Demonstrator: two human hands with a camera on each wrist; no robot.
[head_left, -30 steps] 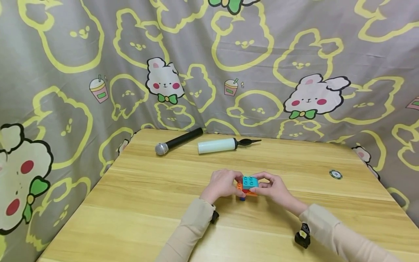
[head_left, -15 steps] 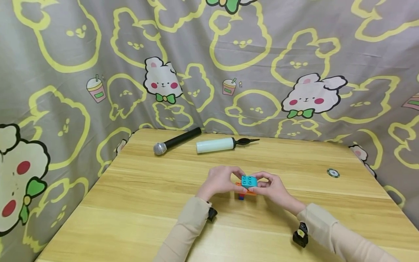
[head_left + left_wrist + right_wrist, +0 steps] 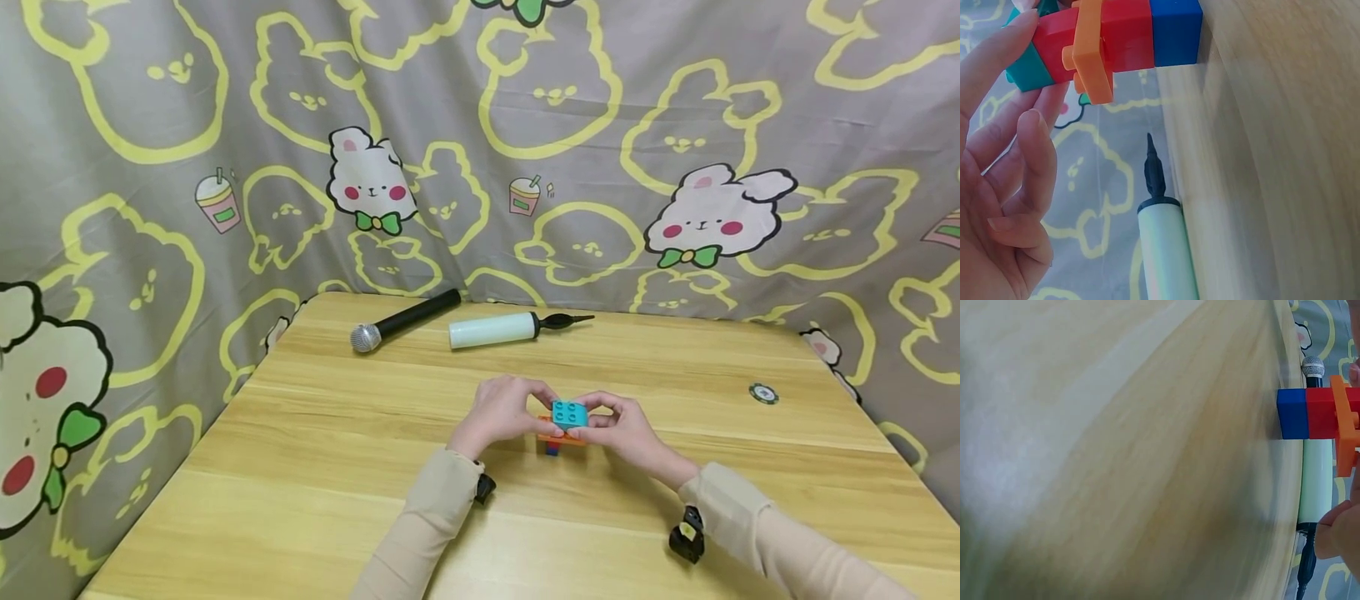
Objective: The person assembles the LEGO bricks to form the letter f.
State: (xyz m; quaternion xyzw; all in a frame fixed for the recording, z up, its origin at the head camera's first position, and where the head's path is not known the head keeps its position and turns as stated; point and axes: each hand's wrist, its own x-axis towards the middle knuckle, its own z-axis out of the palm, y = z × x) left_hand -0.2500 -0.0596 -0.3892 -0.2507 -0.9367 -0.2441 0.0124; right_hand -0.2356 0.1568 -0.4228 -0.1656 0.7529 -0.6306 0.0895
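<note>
A small tower of toy building bricks stands on the table between both hands. At its base is a blue brick (image 3: 1176, 32), with a red brick (image 3: 1127, 34) above it. Over those lies an orange studded piece (image 3: 1090, 53), wider than the tower, then another red brick (image 3: 1055, 44). A teal brick (image 3: 570, 414) with studs on top crowns the stack. My left hand (image 3: 501, 412) pinches the teal brick from the left, thumb in front. From the right, my right hand (image 3: 628, 432) grips the same brick between thumb and fingers. Fingertips hide parts of the upper bricks.
A black microphone (image 3: 408, 320) with a silver head lies at the back left. Beside it is a pale hand pump (image 3: 493, 331) with a black nozzle. A round poker chip (image 3: 763, 393) lies at right. Patterned curtain (image 3: 570, 125) hangs behind the wooden table (image 3: 300, 467).
My left thumb has moved up from beside the orange piece to the teal brick's front. The right hand keeps its grip. The whole head view has shifted slightly.
</note>
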